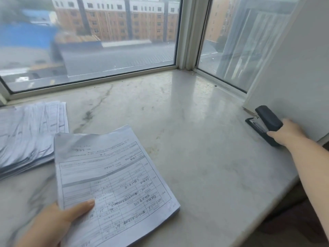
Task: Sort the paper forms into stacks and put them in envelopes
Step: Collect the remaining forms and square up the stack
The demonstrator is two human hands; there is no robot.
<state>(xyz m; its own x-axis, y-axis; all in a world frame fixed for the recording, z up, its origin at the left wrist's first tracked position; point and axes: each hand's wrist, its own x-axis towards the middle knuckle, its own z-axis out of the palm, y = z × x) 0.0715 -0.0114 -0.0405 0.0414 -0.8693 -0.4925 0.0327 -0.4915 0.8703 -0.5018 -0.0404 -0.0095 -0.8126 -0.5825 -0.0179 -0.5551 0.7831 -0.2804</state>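
Note:
A stack of printed forms with filled-in tables is held over the near part of the marble sill. My left hand grips its near-left corner, thumb on top of the top sheet. A second, looser pile of forms lies at the left, partly under the held stack. Far right, my right hand grips the back end of a black stapler that rests on the sill against the wall. No envelope is in view.
The marble sill runs from the window frame at the back to its front edge at the right. A white wall stands at the far right beside the stapler.

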